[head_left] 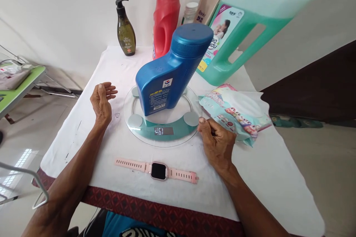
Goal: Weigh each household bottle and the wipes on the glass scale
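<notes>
A blue bottle (164, 77) with a ribbed screw cap stands on a round glass scale (164, 141), whose lit display (163, 131) shows digits. To the left of the scale, my left hand (102, 102) rests on its side on the white cloth with its fingers apart, holding nothing. My right hand (218, 142) is curled closed at the scale's right edge, beside a pack of wipes (236, 109); whatever may be inside its fingers is hidden. A pink-strapped smartwatch (158, 170) lies flat in front of the scale.
Along the wall stand a dark pump bottle (126, 31), a red bottle (167, 11), a white-capped jar (191, 12), a beige tube (210, 2) and a large green jug (222, 68). White cloth (280, 177) covers the table. A green table (22, 85) is at far left.
</notes>
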The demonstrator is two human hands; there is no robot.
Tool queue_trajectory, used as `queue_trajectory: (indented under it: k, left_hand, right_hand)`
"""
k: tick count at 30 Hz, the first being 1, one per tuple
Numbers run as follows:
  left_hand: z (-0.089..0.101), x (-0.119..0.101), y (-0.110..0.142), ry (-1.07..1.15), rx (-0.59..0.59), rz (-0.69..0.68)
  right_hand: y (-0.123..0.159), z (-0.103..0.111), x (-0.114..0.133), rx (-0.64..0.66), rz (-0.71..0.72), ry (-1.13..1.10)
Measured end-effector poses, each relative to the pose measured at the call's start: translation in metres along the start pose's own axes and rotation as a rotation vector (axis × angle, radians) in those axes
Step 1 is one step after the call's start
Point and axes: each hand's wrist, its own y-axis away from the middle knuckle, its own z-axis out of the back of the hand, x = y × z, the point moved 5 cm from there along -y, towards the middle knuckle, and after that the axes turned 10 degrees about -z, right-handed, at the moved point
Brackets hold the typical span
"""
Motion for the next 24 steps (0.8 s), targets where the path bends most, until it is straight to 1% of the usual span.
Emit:
queue_trajectory:
  k: [2, 4, 6, 8, 9, 10, 11, 13, 15, 17, 19, 21, 24]
  left_hand:
    - [-0.001, -0.004, 0.002, -0.004, 0.01, -0.026]
    - [-0.005, -0.016, 0.006, -0.003, 0.055, -0.083]
    - [-0.016, -0.037, 0.014, 0.008, 0.175, -0.164]
    - [-0.035, -0.063, 0.027, 0.044, 0.355, -0.249]
    - [-0.044, -0.075, 0.034, 0.054, 0.422, -0.274]
    - [-0.054, -0.085, 0.04, 0.063, 0.472, -0.26]
    - [-0.063, -0.091, 0.044, 0.055, 0.49, -0.22]
    - [-0.075, -0.097, 0.048, 0.027, 0.429, -0.09]
    - [-0.082, -0.098, 0.049, 0.056, 0.364, 0.027]
    - [-0.085, -0.097, 0.046, 0.168, 0.33, 0.121]
    - [-0.083, -0.098, 0.036, 0.304, 0.285, 0.183]
    - [-0.073, -0.101, 0.018, 0.368, 0.207, 0.177]
    - [-0.05, -0.101, -0.025, 0.273, 0.019, 0.035]
  right_hand:
    - [0.0, 0.0, 0.0, 0.002, 0.003, -0.002]
    - [-0.001, 0.0, 0.001, 0.008, 0.007, 0.0]
    - [-0.001, 0.001, 0.002, 0.019, 0.015, 0.005]
    - [-0.002, 0.001, 0.003, 0.035, 0.024, 0.008]
    - [-0.003, 0.002, 0.003, 0.039, 0.028, 0.01]
    - [-0.003, 0.002, 0.003, 0.044, 0.03, 0.014]
    - [-0.004, 0.002, 0.002, 0.046, 0.03, 0.02]
    - [-0.005, 0.001, 0.001, 0.056, 0.034, 0.028]
    - [-0.004, 0.001, -0.001, 0.068, 0.042, 0.028]
    - [-0.003, 0.002, -0.003, 0.067, 0.054, 0.028]
    - [-0.002, 0.004, -0.005, 0.055, 0.066, 0.03]
    - [-0.003, 0.005, -0.006, 0.046, 0.073, 0.027]
    - [-0.003, 0.005, -0.006, 0.037, 0.076, 0.0]
